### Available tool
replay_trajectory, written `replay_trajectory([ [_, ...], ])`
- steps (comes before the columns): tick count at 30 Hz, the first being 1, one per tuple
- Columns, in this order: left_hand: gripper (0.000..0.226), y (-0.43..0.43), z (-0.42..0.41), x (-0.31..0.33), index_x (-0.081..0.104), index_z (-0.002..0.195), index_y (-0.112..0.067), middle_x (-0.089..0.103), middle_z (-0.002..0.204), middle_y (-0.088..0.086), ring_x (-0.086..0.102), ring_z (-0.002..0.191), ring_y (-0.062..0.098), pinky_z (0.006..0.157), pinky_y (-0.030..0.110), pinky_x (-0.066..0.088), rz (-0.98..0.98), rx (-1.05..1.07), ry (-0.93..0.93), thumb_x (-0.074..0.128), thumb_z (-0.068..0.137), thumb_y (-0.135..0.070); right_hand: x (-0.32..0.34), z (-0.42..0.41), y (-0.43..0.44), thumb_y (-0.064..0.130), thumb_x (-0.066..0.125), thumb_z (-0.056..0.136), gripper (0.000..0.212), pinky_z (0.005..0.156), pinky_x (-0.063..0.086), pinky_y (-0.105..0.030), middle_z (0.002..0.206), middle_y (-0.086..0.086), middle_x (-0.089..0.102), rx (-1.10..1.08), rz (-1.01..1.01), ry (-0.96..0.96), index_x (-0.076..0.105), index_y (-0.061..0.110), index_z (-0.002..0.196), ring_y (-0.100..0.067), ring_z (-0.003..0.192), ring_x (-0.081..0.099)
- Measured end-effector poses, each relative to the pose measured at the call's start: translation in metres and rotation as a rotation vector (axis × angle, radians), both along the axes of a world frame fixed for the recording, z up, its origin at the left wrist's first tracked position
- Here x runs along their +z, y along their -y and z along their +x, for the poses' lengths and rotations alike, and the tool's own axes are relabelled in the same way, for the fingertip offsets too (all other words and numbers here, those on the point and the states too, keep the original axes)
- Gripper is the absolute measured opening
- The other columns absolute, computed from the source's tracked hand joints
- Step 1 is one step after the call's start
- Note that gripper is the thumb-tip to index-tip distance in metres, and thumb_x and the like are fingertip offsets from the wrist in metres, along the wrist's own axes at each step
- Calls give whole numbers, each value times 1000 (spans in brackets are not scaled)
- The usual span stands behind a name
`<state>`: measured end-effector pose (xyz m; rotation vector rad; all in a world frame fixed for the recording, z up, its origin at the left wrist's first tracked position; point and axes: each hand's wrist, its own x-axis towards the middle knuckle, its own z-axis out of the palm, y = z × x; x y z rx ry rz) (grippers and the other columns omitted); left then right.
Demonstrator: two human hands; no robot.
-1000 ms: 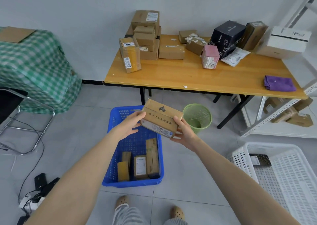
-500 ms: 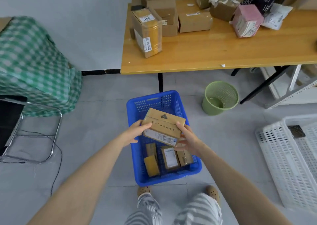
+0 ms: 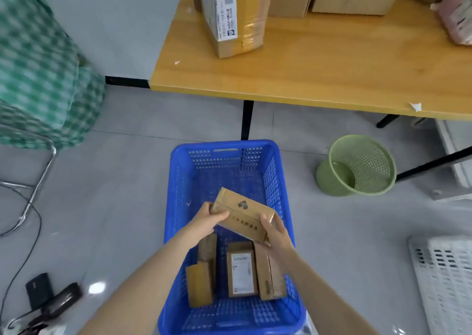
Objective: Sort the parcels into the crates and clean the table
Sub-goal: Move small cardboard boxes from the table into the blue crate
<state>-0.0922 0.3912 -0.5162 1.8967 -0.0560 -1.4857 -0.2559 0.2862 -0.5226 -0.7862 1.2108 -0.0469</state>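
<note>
Over the blue crate (image 3: 178, 194), both grips on the box.

My left grip (image 3: 207, 222) curls round the left end of the box (image 3: 245, 213), thumb on top. My right grip (image 3: 277, 235) clasps the right end. The box hangs tilted over the crate's middle, its long axis running crosswise from far-left to near-right. As far as I can tell it isn't set down yet. Parcels (image 3: 241, 271) stand along the near wall, just under my wrists, and bare crate floor lies below and beyond the box. I judge the drop goes down and slightly forward, with neither grip nearer. Compared with half a second ago, the box sits lower in the crate and the desk (image 3: 319, 66) looms closer. Both grips hold the same ends as before.
</note>
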Motion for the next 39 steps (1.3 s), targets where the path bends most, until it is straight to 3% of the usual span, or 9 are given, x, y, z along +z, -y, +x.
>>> replay_trajectory([
  [7,41,-8,14,-125,38,127,-19,49,125,-3,49,109,13,90,31,41,108,25,114,58,93,-30,-126,24,0,22,55,94,8,87,54,-50,99,-1,63,203,-233,-143,52,28,89,-26,102,61],
  [13,47,-18,2,-243,24,131,-13,44,124,0,45,106,17,90,33,39,185,32,199,54,95,-20,-238,33,-24,20,52,93,32,97,47,-46,124,-12,54,374,-318,-277,48,13,124,-28,109,55],
  [19,43,-25,-22,-328,36,127,-7,50,127,14,51,115,28,95,37,44,294,-86,387,57,91,-15,-294,39,-40,24,52,94,83,108,36,-37,148,-10,27,484,-265,-314,-8,23,151,-27,130,40],
  [22,79,-24,-33,-355,2,150,-19,43,141,14,48,124,31,103,41,42,320,-260,453,55,93,-32,-324,38,-34,27,51,95,90,106,36,-36,149,-13,20,597,-314,-369,-23,31,146,-27,129,39],
  [25,89,-23,-42,-376,-30,141,-36,21,154,15,39,133,29,108,44,36,273,-389,407,47,96,-34,-339,37,-22,35,46,98,86,101,36,-37,153,-17,12,740,-295,-395,-27,41,143,-31,132,37],
  [28,79,-20,-43,-385,-28,143,-37,39,145,19,59,109,25,94,37,48,355,-510,361,38,100,-26,-351,41,-22,40,40,99,82,108,31,-41,155,-20,7,972,-323,-539,-26,31,145,-32,138,28],
  [31,88,-10,-43,-374,-26,145,-31,57,126,17,64,85,21,79,33,54,471,-740,487,41,94,-5,-343,47,-33,34,39,101,76,108,30,-37,153,-21,5,1343,-633,-771,-15,11,150,-31,137,24],
  [35,100,0,-48,-359,-27,145,-24,34,146,23,47,125,35,98,40,46,582,-901,577,55,90,-7,-332,45,-39,22,41,98,75,117,13,-39,156,-13,-22,1625,-717,-722,-10,1,149,-28,146,-5],
  [39,103,-3,-56,-338,-22,147,-22,7,155,19,17,142,37,109,44,33,620,-918,521,60,87,-10,-315,39,-24,12,43,94,73,118,16,-36,159,-7,-11,1367,-523,-576,-1,11,152,-25,147,2],
])
